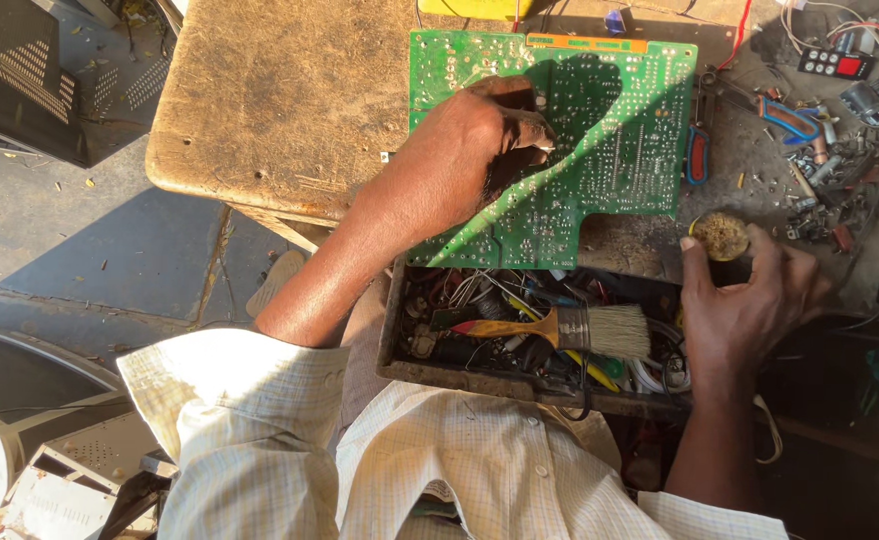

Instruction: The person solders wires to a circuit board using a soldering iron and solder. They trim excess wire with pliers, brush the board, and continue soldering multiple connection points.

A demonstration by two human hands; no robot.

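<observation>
Brush [570, 330]: bristly, wooden-handled, lay just below your fingers.
Left hand [470, 150]: fingers pressed flat green board [600, 130].
Right hand [750, 300]: fingers gripped round tin [722, 238].

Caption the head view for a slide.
Left hand presses a green circuit board on a worn bench; right hand grips a small round tin above a brush.

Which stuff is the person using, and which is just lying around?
In use:
left hand on green circuit board
right hand on small round tin

Lying about:
paintbrush in the drawer
loose parts
</observation>
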